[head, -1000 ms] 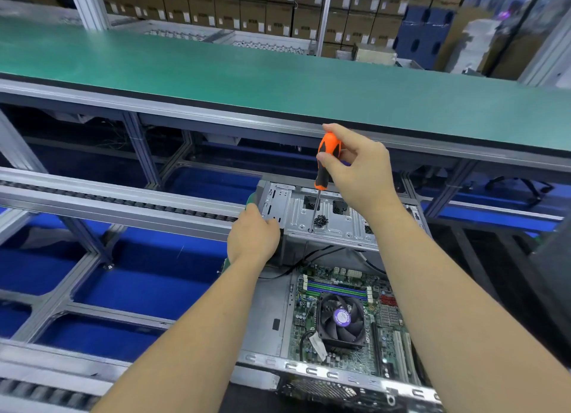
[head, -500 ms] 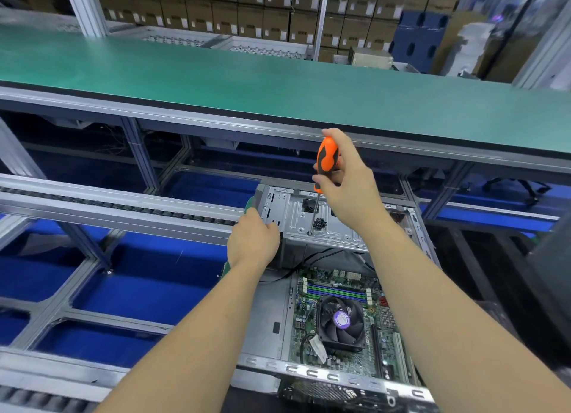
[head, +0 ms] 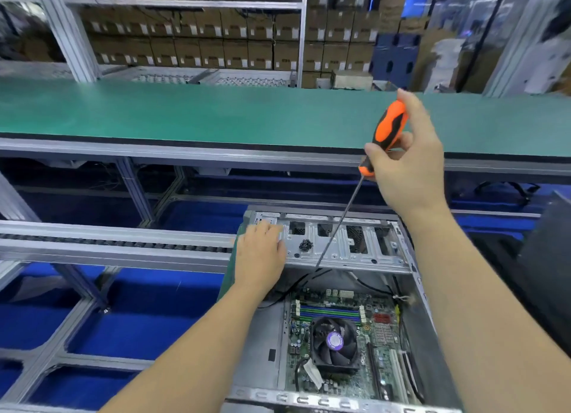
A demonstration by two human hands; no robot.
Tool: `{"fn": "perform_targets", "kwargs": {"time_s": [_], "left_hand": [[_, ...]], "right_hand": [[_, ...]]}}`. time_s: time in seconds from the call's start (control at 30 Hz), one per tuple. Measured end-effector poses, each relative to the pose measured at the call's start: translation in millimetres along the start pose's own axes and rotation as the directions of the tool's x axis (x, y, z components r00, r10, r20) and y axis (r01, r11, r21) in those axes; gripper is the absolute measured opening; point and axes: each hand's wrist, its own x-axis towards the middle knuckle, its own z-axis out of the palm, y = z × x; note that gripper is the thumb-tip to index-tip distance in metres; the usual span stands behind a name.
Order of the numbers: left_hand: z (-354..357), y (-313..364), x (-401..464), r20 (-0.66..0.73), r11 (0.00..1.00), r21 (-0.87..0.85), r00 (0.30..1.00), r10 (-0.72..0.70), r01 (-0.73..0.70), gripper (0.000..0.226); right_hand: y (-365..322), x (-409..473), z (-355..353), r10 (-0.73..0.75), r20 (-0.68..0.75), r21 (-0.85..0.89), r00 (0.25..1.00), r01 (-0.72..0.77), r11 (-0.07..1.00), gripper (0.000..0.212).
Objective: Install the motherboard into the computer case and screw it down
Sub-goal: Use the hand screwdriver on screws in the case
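Head view: the screwdriver (head: 387,131) has been lifted and tilted since a second ago, its tip drawn off the small dark pile of screws (head: 306,244) on the drive cage (head: 343,249) and now at the cage's front edge. A screw has probably been picked up, though none can be made out on the tip. The right hand (head: 408,165) is curled tight round the orange handle. The left hand (head: 261,252) is laid flat, fingers relaxed, on the cage. The motherboard (head: 343,338) is seated in the computer case (head: 414,317), below both hands, untouched.
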Motion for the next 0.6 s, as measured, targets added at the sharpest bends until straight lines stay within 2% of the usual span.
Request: {"fn": "perform_targets", "kwargs": {"time_s": [0.07,0.13,0.23,0.3,0.37,0.53,0.6], "left_hand": [[1,16,13,0.172,0.982,-0.186,0.985,0.006,0.026,0.022],[3,31,24,0.272,0.971,-0.229,0.962,-0.005,0.069,0.022],[10,46,32,0.277,0.973,-0.21,0.96,-0.036,0.097,0.024],[15,51,35,0.289,0.988,-0.138,0.957,-0.029,0.071,0.021],[19,54,36,0.303,0.993,-0.091,0.952,-0.044,0.075,0.036],[24,53,38,0.341,0.968,-0.175,0.933,-0.113,0.181,0.043],[25,50,36,0.381,0.961,-0.193,0.918,-0.11,0.195,0.031]], "right_hand": [[18,-8,-4,0.08,-0.006,0.035,0.997,-0.08,0.996,0.074],[30,-14,-6,0.132,-0.01,0.054,0.991,-0.131,0.99,0.074],[42,-22,-9,0.188,-0.016,0.059,0.982,-0.187,0.981,0.075],[48,-26,-10,0.223,-0.01,0.043,0.975,-0.223,0.974,0.075],[52,-29,-9,0.25,-0.006,0.043,0.968,-0.249,0.968,0.075],[58,-33,-1,0.337,0.03,0.086,0.941,-0.338,0.937,0.077],[58,-34,2,0.402,0.042,0.18,0.915,-0.403,0.897,0.078]]}}
